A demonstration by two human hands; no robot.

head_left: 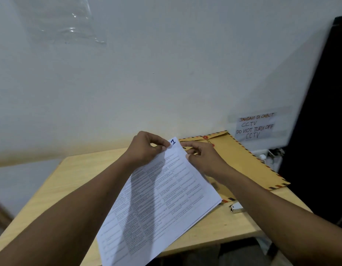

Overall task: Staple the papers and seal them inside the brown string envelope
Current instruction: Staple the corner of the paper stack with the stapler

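The left hand pinches the top corner of the papers between thumb and fingertips, just beside a blue handwritten "1", a little above the middle of the frame. The right hand sits close on the other side of that corner, its thumb on the sheets' right edge and its fingers curled behind, so both hands grasp the stack at its top end. The papers hang tilted from that grip, their long axis running from the hands down to the lower left of the frame, with the bottom end out past the near edge of the bench. The sheet edges look fanned at the lower right, so the stack probably needs squaring. The small metal stapler lies on the bench at the right of the frame, just off the papers' lower right edge and below the right forearm; the right hand is plainly the nearer one, and the left could keep the corner. The brown string envelope lies flat behind the right hand, its red button end toward the wall and its long axis slanting down to the right. A taped CCTV notice hangs on the wall above it.
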